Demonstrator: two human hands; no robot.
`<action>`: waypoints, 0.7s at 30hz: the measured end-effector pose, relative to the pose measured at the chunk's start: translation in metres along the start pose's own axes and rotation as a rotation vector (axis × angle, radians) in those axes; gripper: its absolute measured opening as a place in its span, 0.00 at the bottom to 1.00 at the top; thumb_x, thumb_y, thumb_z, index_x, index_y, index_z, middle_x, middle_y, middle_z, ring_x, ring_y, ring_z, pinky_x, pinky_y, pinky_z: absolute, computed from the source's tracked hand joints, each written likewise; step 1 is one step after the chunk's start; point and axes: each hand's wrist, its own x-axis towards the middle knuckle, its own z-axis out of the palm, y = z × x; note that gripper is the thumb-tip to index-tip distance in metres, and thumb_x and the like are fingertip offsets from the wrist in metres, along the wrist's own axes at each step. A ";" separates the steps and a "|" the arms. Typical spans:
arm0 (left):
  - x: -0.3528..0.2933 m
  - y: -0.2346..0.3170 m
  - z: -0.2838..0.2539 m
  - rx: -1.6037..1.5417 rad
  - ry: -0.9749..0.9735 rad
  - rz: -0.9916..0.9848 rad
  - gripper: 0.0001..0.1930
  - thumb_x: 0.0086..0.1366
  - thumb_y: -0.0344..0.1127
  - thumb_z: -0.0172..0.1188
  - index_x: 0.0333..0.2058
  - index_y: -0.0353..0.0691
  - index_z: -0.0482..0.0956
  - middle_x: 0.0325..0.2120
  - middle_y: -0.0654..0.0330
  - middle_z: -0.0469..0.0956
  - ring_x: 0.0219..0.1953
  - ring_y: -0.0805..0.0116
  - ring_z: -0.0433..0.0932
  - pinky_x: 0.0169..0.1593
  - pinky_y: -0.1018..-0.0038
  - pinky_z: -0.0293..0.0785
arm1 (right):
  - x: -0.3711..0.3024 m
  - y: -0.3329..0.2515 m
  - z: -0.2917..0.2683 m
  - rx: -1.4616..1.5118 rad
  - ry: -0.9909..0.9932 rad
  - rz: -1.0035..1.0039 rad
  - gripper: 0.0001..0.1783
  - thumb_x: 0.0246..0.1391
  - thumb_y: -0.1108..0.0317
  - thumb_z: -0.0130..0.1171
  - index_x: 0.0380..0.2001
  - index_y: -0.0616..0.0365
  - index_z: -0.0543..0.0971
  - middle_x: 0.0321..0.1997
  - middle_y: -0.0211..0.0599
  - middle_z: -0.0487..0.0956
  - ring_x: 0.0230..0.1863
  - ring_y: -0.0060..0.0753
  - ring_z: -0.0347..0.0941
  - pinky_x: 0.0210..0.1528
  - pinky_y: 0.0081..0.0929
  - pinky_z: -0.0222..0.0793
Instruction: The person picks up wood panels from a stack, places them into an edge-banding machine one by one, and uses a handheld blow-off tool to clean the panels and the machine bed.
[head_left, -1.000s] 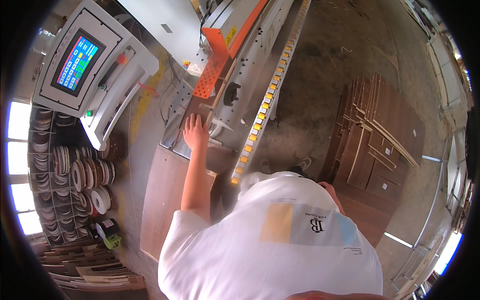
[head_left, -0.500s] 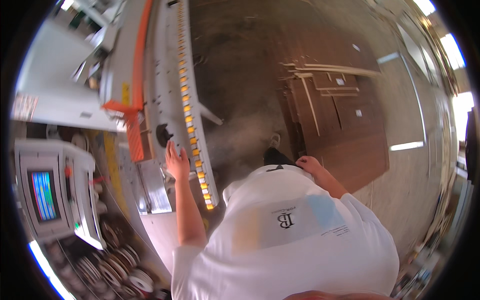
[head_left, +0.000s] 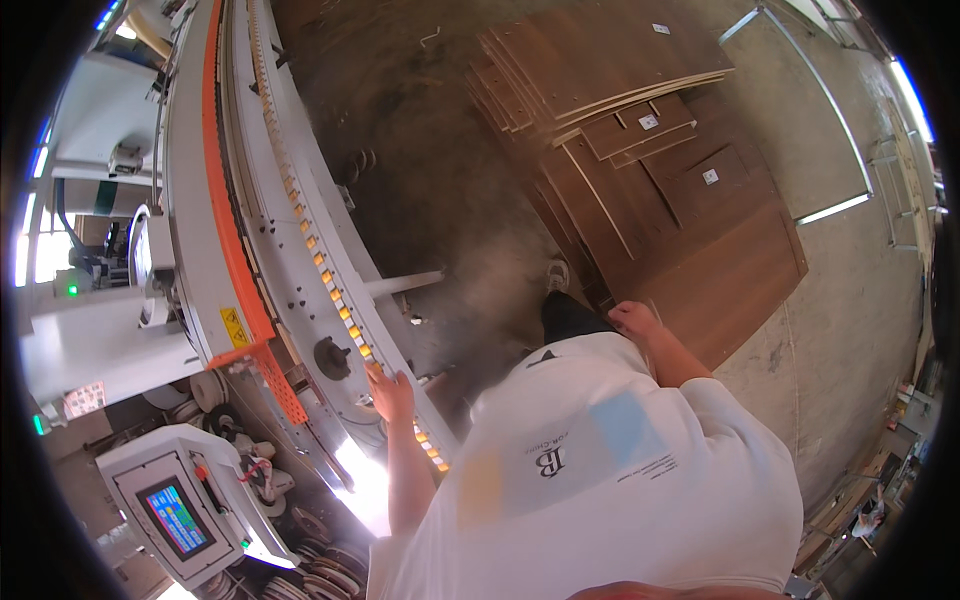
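My left hand [head_left: 392, 394] is at the near end of a long rail of yellow rollers [head_left: 331, 282], its fingers stretched out over them and no object visible in it. Beside it, on the machine's pale bed, is a round black knob [head_left: 332, 358]. An orange perforated guard [head_left: 284, 388] lies further left, at the end of the long orange strip [head_left: 222, 190]. My right hand [head_left: 635, 320] hangs by my thigh with its fingers curled. I see nothing in it, though its palm is turned away. Brown panels [head_left: 740, 262] are stacked just beyond this hand.
A control console with a lit screen [head_left: 175, 515] stands at the lower left, above several reels of banding [head_left: 325, 575]. A pale support leg [head_left: 405, 283] juts from the machine over the floor. A white frame line [head_left: 838, 208] crosses the floor at right.
My view has turned, so the machine and console sit differently in the picture. My left hand has come from near the black knob onto the yellow rollers. My right hand remains by my thigh.
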 end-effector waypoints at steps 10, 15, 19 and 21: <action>0.006 0.045 -0.012 0.204 -0.173 -0.260 0.45 0.64 0.42 0.58 0.69 0.25 0.42 0.69 0.39 0.53 0.68 0.44 0.59 0.68 0.59 0.62 | 0.182 -0.131 -0.080 0.730 0.145 0.225 0.26 0.62 0.50 0.58 0.58 0.50 0.72 0.50 0.29 0.79 0.48 0.25 0.75 0.47 0.28 0.73; 0.011 0.049 -0.002 0.226 -0.118 -0.334 0.45 0.64 0.42 0.57 0.70 0.28 0.41 0.69 0.40 0.54 0.69 0.46 0.59 0.67 0.59 0.63 | 0.284 -0.175 -0.110 1.128 0.294 0.230 0.42 0.61 0.44 0.58 0.70 0.53 0.57 0.70 0.36 0.65 0.64 0.36 0.67 0.60 0.39 0.70; 0.009 0.065 0.003 0.230 -0.080 -0.415 0.44 0.64 0.41 0.56 0.70 0.30 0.42 0.68 0.44 0.56 0.68 0.48 0.60 0.66 0.58 0.64 | 0.331 -0.207 -0.123 1.484 0.379 0.316 0.47 0.61 0.46 0.60 0.73 0.53 0.50 0.71 0.33 0.60 0.65 0.37 0.66 0.59 0.39 0.72; 0.009 0.073 0.003 0.241 -0.068 -0.435 0.44 0.64 0.41 0.56 0.70 0.31 0.42 0.68 0.45 0.57 0.67 0.49 0.61 0.66 0.57 0.64 | 0.342 -0.204 -0.126 1.517 0.433 0.335 0.42 0.57 0.50 0.67 0.67 0.56 0.61 0.57 0.32 0.68 0.53 0.31 0.71 0.54 0.37 0.75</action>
